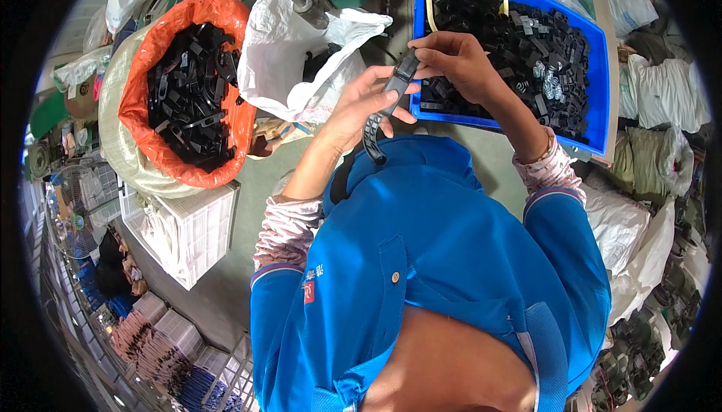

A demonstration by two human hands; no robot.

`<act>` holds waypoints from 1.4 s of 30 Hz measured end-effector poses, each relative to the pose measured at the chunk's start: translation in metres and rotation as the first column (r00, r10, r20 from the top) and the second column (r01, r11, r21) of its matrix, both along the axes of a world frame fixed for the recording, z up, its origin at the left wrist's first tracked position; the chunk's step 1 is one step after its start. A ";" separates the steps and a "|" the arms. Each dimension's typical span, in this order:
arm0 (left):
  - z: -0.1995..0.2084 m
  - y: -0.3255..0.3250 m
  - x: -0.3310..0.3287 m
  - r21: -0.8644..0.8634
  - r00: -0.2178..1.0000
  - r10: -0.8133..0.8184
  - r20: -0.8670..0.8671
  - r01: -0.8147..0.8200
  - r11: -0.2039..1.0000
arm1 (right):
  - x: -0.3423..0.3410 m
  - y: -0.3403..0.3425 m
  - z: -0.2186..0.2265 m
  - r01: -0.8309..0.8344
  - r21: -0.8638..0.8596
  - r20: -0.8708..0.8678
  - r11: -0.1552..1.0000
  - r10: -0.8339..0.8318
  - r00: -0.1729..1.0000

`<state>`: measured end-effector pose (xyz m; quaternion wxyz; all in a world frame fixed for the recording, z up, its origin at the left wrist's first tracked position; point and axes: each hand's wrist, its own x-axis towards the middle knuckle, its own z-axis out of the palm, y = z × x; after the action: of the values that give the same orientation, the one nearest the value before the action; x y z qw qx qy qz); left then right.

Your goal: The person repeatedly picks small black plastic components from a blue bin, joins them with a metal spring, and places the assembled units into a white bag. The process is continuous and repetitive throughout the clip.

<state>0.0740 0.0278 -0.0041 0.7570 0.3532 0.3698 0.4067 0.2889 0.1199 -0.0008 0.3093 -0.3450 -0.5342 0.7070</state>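
Looks to me like a fitting or checking step on one curved black plastic handle (398,81), held in midair just left of the blue bin (604,73). Left hand (359,105) has its thumb and fingers closed round the middle, with a couple of fingers splayed loose. Right hand (460,64) is pinched tight at the top end. I'd say the next move calls for a steady left grip and careful fingertip work up there. Can't tell if that tip's a separate bit.

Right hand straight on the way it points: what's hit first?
Past the black part it pinches, the right hand would likely meet the white sack; depth unclear, and the left hand, just below that line, might get brushed first.
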 end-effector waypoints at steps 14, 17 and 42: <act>-0.006 0.004 0.010 0.152 0.964 0.154 -0.218 -0.122 0.981 | -0.009 -0.024 0.001 0.098 0.093 0.043 0.991 -0.102 0.994; -0.002 0.006 0.021 0.248 0.872 0.252 -0.420 -0.157 0.956 | -0.009 -0.034 -0.014 0.029 0.084 -0.032 0.996 -0.027 0.999; -0.030 -0.001 0.017 0.548 0.596 0.555 -0.580 -0.217 0.807 | 0.037 0.086 0.009 0.059 0.813 0.309 0.579 -0.516 0.799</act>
<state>0.0912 0.0267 -0.0339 0.3452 0.5461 0.6067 0.4633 0.3260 0.2054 0.0083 0.3861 -0.4405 -0.7782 0.2266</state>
